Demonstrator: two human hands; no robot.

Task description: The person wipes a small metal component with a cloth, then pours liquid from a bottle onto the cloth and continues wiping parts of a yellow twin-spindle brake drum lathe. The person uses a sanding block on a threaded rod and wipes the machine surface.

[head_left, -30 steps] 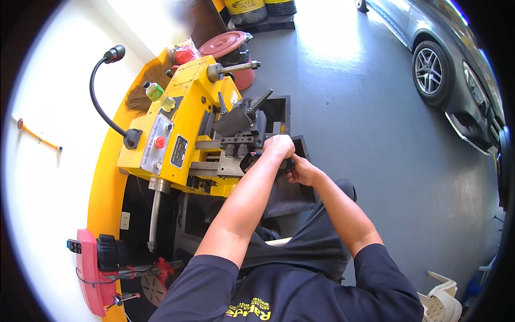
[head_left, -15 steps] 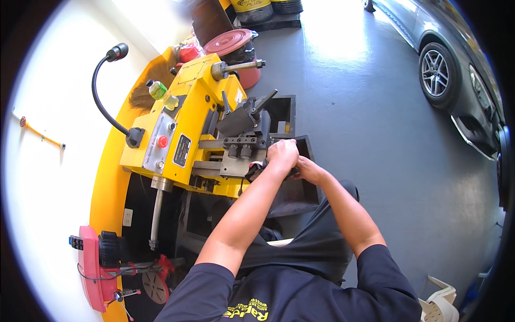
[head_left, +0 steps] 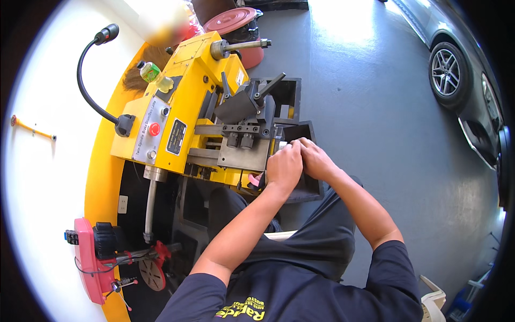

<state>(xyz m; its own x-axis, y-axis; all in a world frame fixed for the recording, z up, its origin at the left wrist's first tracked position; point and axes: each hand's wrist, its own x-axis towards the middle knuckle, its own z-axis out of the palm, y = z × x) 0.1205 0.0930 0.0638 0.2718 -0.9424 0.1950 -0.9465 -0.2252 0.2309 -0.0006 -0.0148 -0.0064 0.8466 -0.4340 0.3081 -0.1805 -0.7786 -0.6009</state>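
My left hand is closed at the front right corner of the metal slide plate of a yellow lathe. Against it, fingertip to fingertip, my right hand is closed too, its fingers bent inward. Whatever sits between the fingers is hidden by the hands. A small silver round part shows just beyond my left fingers. Below my left wrist, a pink and dark item peeks out, too covered to name. Black clamping tool holders stand on the slide beyond the hands.
Dark metal trays lie under and beside the hands. A drink bottle and a bent lamp are on the lathe. A red drill press stands at lower left, a lidded bin behind, a grey car at right.
My right hand has come up from below to beside my left fingers. Relative to the lathe, my left hand has drawn slightly closer to me. The whole view has shifted a little.
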